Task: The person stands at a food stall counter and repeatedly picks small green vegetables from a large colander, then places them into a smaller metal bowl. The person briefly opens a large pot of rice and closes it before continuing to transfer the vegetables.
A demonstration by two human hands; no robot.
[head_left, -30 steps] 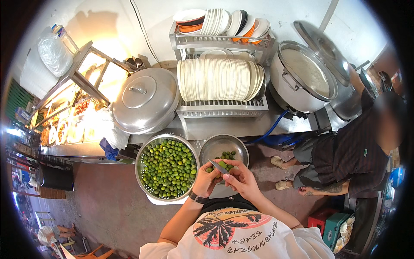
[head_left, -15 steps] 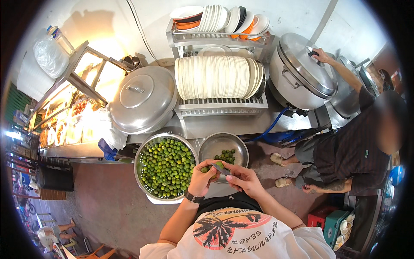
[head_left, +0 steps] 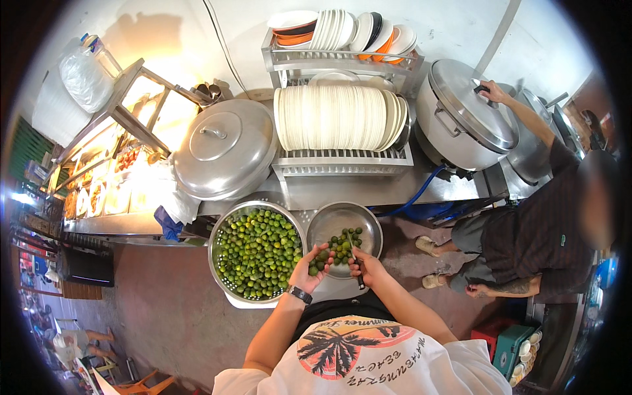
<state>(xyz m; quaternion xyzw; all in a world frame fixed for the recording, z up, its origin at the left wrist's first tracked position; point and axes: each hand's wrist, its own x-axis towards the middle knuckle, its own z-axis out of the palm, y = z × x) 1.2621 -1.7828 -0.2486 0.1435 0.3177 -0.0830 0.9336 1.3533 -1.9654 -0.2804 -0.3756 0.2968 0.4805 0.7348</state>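
Observation:
My left hand (head_left: 309, 270) is curled around a few small green limes (head_left: 320, 262) at the near left rim of a metal bowl (head_left: 321, 224). Inside this bowl lie several more of the little limes (head_left: 342, 242). My right hand (head_left: 369, 268) grips a knife (head_left: 361, 283) by its dark handle, the blade pointing up over the bowl. To the left, a large perforated metal colander (head_left: 214, 263) is heaped with green limes (head_left: 258, 253), a few yellowish. The cut faces of the fruit are too small to make out.
Behind the bowls runs a steel counter (head_left: 316, 191) with a lidded pot (head_left: 224, 151), a rack of plates (head_left: 339, 118) and a big cooker (head_left: 454, 118). At right a person (head_left: 526, 243) holds the cooker's lid handle. A lit food display (head_left: 125, 151) stands left.
My hands have moved apart; before, they met with the knife blade against a lime. The right hand now holds the knife upright over the bowl, and more limes show there.

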